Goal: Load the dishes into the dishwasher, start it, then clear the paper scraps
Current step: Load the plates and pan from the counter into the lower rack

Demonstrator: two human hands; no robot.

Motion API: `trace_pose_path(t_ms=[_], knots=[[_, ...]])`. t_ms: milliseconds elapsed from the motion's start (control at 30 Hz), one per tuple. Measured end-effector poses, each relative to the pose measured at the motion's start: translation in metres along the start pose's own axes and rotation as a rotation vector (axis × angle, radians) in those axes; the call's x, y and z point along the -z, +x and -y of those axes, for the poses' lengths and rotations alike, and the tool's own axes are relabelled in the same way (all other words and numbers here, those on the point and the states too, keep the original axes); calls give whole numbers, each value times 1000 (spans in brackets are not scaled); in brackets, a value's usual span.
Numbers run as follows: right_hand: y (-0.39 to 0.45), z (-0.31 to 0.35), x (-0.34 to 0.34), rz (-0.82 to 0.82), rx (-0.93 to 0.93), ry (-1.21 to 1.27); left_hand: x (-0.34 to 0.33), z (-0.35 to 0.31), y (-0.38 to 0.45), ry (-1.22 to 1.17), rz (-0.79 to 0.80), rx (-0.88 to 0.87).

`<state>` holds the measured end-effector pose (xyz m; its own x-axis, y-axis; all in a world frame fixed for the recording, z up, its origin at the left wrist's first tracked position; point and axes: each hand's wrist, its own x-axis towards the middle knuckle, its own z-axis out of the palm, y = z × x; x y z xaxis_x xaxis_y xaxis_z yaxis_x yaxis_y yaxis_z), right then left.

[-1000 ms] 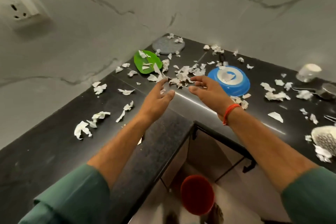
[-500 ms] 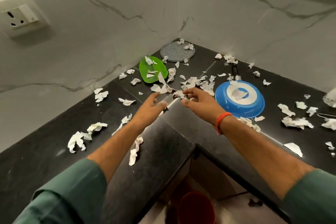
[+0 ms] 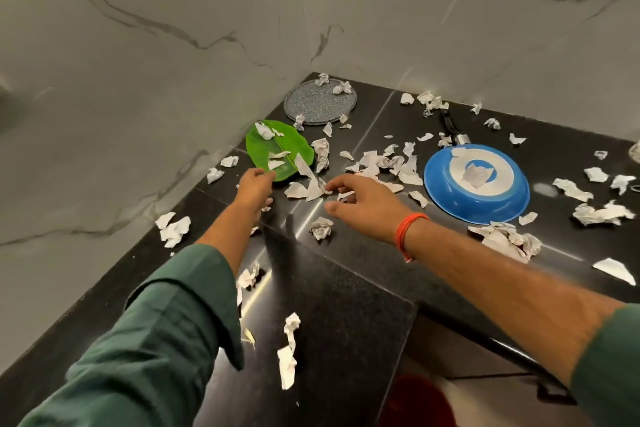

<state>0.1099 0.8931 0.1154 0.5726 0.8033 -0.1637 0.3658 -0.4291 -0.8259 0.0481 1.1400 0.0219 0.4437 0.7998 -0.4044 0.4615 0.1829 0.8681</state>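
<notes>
Paper scraps (image 3: 313, 185) lie between left hand (image 3: 254, 185) and right hand (image 3: 367, 203) – touching fingertips

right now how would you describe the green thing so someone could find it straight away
Start at the inner corner where the two marble walls meet above the black stone counter. In front of the round grey speckled plate lies the green leaf-shaped plate, just beyond the left hand. It is the only green thing there, with a centre rib.
</notes>
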Motion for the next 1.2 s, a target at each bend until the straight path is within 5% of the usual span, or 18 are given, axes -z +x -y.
trace_pose_path(t_ms=[567, 700, 833, 933, 1067, 1200], knots=[[45, 5, -38, -155, -181, 267, -4, -34, 72, -362, -1, 199], [54, 8, -41, -193, -225, 295, 6, -36, 44, -273, -81, -18], [57, 11, -38, -229, -238, 333, 31, -13, 23, 348, -234, -617], [53, 10, -31, -247, -235, 340, 48, -19, 7, 689, -357, -899], [42, 7, -13, -285, -214, 346, 54, -41, -11, 735, -334, -1046], [25, -4, 15, -362, -187, 346, 27, -70, -34, 517, -152, -990]])
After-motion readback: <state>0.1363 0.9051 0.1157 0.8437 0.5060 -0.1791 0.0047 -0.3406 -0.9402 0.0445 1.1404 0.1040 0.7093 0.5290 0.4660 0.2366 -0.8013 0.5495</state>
